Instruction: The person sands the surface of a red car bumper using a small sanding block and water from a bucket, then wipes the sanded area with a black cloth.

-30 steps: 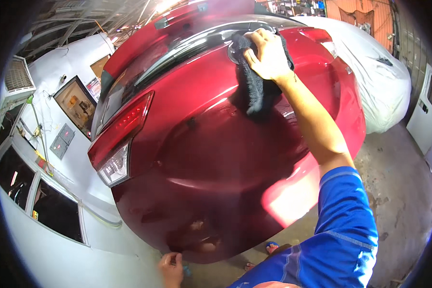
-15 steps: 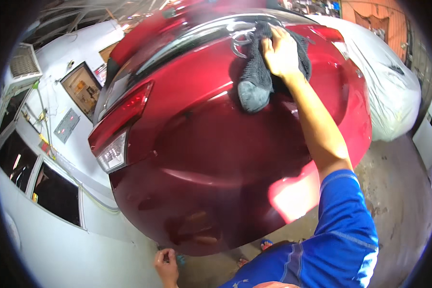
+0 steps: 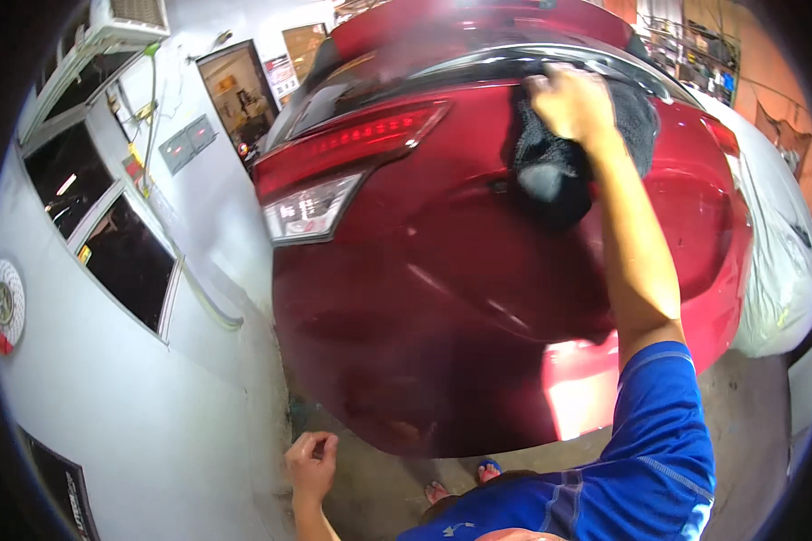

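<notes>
My right hand (image 3: 576,106) is stretched far forward with its fingers closed on a dark grey microfiber towel (image 3: 630,126). The towel lies bunched on the red painted tailgate of a car (image 3: 478,234), just below the rear window. One fold with a lighter grey patch hangs toward me. My left hand (image 3: 312,462) hangs low at the left, off the car body, its fingers curled in and nothing visible in them. Left of the towel is the tail light (image 3: 352,149) with its clear lower lens (image 3: 311,209).
A white wall (image 3: 180,397) with windows runs along the left, with a round ornament (image 3: 7,293) on it. Beyond the car's right side stands another vehicle under a pale cover (image 3: 776,298). My sandalled feet (image 3: 488,470) stand on the floor close behind the bumper.
The view has swung left, so the car sits further right in it. My right hand still grips the towel near the rear window; the towel's folds have shifted. My left hand stays curled.
</notes>
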`<move>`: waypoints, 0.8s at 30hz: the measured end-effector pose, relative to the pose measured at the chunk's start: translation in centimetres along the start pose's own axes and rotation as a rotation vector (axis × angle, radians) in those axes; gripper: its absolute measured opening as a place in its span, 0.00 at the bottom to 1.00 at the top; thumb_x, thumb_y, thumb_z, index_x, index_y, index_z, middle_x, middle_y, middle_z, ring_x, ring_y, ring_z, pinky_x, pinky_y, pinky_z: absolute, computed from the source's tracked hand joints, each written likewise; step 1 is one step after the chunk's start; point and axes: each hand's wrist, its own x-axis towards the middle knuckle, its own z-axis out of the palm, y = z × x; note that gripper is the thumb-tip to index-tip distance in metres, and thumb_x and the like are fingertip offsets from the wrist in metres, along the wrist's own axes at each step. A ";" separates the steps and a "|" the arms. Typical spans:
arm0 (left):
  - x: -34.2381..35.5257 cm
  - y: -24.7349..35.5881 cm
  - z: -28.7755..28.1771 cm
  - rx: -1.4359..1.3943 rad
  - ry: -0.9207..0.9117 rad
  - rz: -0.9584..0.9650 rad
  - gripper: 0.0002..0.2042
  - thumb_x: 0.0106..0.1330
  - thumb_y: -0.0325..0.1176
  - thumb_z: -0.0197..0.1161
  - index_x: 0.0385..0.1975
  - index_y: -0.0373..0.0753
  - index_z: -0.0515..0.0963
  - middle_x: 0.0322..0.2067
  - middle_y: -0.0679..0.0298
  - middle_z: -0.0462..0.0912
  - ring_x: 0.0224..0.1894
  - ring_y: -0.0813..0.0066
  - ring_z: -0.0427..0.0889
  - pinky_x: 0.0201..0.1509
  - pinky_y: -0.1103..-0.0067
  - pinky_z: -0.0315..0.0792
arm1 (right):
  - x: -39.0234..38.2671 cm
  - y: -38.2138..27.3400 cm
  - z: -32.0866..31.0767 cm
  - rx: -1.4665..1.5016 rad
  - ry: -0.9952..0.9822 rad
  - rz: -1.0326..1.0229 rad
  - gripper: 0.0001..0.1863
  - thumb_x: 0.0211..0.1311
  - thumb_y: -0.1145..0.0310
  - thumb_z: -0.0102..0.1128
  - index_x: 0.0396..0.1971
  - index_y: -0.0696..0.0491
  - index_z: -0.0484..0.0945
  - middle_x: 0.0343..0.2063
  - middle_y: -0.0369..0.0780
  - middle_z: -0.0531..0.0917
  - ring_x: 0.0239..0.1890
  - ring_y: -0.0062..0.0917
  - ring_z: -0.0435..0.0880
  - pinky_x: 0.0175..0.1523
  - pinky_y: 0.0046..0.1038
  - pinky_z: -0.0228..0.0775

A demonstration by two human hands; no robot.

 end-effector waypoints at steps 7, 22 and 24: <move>4.3 2.6 5.0 -0.177 0.015 0.262 0.05 0.63 0.29 0.74 0.33 0.36 0.86 0.29 0.56 0.86 0.30 0.66 0.87 0.34 0.71 0.79 | 2.9 -29.6 4.2 0.238 -0.533 -0.471 0.31 0.65 0.44 0.54 0.49 0.57 0.87 0.51 0.47 0.88 0.54 0.40 0.88 0.58 0.42 0.80; 2.8 -11.5 -6.4 -0.108 0.358 -0.095 0.07 0.72 0.32 0.65 0.36 0.34 0.82 0.28 0.63 0.83 0.31 0.73 0.81 0.37 0.75 0.76 | -6.3 3.3 -1.0 -0.032 0.098 -0.370 0.41 0.70 0.38 0.56 0.72 0.52 0.69 0.73 0.47 0.70 0.77 0.47 0.64 0.80 0.50 0.49; 2.2 -13.8 -6.7 -0.113 0.368 -0.133 0.09 0.74 0.34 0.65 0.41 0.33 0.82 0.31 0.62 0.84 0.35 0.73 0.82 0.41 0.74 0.77 | -6.6 10.7 -2.0 -0.087 0.156 -0.302 0.39 0.71 0.41 0.56 0.72 0.54 0.68 0.74 0.47 0.69 0.77 0.47 0.63 0.80 0.49 0.48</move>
